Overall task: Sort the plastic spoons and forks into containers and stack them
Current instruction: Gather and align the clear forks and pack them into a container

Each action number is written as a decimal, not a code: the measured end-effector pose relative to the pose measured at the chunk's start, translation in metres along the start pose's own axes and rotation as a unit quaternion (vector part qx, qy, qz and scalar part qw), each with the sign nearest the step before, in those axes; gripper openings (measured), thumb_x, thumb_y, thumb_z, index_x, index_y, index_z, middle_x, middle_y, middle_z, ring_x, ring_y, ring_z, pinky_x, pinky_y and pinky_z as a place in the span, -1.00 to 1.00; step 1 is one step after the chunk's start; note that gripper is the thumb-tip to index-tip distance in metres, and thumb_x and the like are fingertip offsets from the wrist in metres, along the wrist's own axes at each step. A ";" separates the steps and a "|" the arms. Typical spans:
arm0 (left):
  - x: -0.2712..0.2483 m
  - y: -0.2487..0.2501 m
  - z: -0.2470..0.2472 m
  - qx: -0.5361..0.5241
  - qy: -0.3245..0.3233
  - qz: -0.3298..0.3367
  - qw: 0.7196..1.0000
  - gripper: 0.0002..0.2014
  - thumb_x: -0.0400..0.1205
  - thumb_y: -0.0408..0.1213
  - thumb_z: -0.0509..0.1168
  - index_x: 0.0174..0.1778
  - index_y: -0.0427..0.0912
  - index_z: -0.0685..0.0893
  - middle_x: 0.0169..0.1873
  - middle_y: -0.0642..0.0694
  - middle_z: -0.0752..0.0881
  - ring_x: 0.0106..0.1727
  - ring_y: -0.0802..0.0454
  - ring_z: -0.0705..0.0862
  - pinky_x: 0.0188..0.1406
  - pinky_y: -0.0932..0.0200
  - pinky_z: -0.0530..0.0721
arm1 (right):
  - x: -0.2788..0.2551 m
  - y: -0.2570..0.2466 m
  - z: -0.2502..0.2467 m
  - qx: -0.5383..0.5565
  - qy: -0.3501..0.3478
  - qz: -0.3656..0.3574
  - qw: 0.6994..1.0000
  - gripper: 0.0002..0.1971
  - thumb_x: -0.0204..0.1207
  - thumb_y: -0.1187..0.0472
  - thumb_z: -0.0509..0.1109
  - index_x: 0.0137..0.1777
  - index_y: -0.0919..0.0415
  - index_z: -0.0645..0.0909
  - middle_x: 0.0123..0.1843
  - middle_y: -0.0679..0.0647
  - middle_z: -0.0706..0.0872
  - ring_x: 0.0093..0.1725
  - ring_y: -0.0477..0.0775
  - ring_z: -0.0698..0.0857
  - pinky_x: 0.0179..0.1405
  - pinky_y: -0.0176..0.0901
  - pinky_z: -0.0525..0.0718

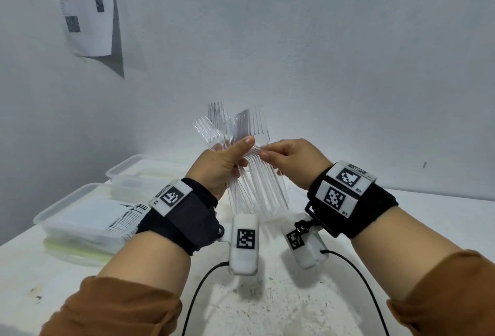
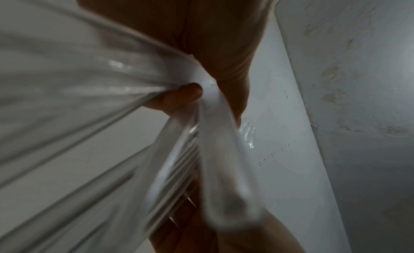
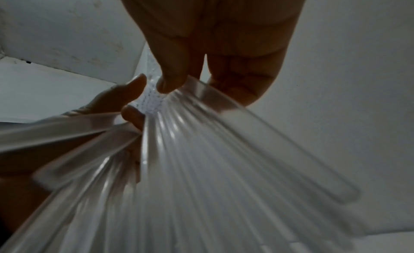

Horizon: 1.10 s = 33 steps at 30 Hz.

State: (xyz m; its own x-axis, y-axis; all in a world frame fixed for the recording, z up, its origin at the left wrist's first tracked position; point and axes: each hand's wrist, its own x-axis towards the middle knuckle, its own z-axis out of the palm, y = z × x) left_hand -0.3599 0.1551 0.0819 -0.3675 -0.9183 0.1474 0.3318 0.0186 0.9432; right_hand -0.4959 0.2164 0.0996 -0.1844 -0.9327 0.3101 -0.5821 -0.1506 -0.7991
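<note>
Above the table I hold a fanned bunch of clear plastic forks [image 1: 242, 132], tines up, handles pointing down. My left hand [image 1: 227, 160] grips the bunch around the necks, thumb across the front. My right hand [image 1: 284, 157] pinches the rightmost stack of forks at the neck beside the left thumb. In the left wrist view the blurred fork handles [image 2: 94, 90] spread past my fingers [image 2: 179, 97]. The right wrist view shows the fork handles [image 3: 201, 159] fanning down from my pinching fingertips [image 3: 170, 81].
Lidded clear plastic containers [image 1: 80, 217] are stacked on the left side of the white table [image 1: 428, 228], with another container [image 1: 128, 174] behind them near the wall. A paper sheet [image 1: 83, 5] hangs on the wall at upper left. Cables trail from the wrist cameras.
</note>
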 end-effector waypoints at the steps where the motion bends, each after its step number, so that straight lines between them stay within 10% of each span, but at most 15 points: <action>1: 0.000 0.000 0.000 0.001 -0.005 -0.005 1.000 -0.69 0.48 -0.20 0.44 0.08 -0.23 0.64 -0.30 -0.04 0.61 -0.44 0.16 0.51 -0.28 0.25 0.44 | 0.002 0.002 0.000 0.012 -0.008 0.010 1.000 -0.76 0.56 0.17 0.38 0.17 0.20 0.71 -0.24 -0.18 0.68 -0.29 -0.28 0.61 -0.21 -0.46 0.58; 7: 0.001 0.002 -0.002 0.014 0.000 -0.013 1.000 -0.48 0.47 -0.19 0.45 0.32 -0.33 0.56 -0.08 -0.07 0.63 -0.49 0.20 0.52 -0.35 0.25 0.41 | 0.005 0.000 -0.002 0.048 -0.053 0.027 0.997 -0.89 0.54 0.20 0.40 0.00 0.06 0.73 -0.04 0.25 0.80 -0.12 0.20 0.75 0.03 -0.01 0.72; 10: 0.001 0.002 -0.003 0.022 -0.007 -0.009 1.000 -0.77 0.50 -0.21 0.44 0.00 -0.18 0.64 -0.05 -0.10 0.61 -0.46 0.18 0.51 -0.31 0.24 0.41 | 0.006 -0.002 -0.002 0.020 -0.082 0.031 0.996 -0.84 0.59 0.19 0.33 0.06 0.18 0.71 -0.10 0.24 0.78 -0.21 0.08 0.73 -0.03 -0.07 0.73; 16: 0.004 -0.002 -0.008 0.009 0.014 -0.002 1.000 -0.55 0.46 -0.18 0.47 0.21 -0.27 0.59 -0.35 -0.02 0.65 -0.49 0.20 0.53 -0.27 0.24 0.46 | 0.010 -0.002 0.000 -0.071 -0.086 0.016 0.994 -0.73 0.64 0.14 0.26 0.26 0.11 0.66 -0.04 0.29 0.79 -0.07 0.22 0.78 0.17 0.14 0.69; 26: 0.006 -0.001 -0.011 0.026 0.016 0.016 0.999 -0.75 0.40 -0.19 0.52 -0.10 -0.17 0.67 -0.31 -0.05 0.66 -0.41 0.13 0.53 -0.18 0.19 0.46 | 0.013 -0.008 0.006 -0.176 -0.122 -0.012 0.977 -0.68 0.70 0.18 0.10 0.21 0.25 0.65 0.02 0.20 0.78 0.00 0.17 0.77 0.16 0.11 0.68; 33: 0.008 0.005 -0.013 0.006 -0.022 0.020 1.000 -0.76 0.53 -0.24 0.39 0.09 -0.19 0.63 -0.25 0.03 0.63 -0.54 0.25 0.52 -0.39 0.35 0.49 | 0.016 -0.010 0.007 -0.039 -0.144 0.013 0.989 -0.82 0.68 0.28 0.15 0.07 0.14 0.59 0.08 0.20 0.71 0.12 0.17 0.72 0.20 0.10 0.68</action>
State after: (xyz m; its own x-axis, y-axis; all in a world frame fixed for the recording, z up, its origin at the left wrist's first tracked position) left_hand -0.3497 0.1430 0.0837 -0.3922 -0.8985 0.1971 0.3358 0.0597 0.9400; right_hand -0.4874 0.2011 0.1087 0.0276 -0.9922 0.1214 -0.6418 -0.1107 -0.7589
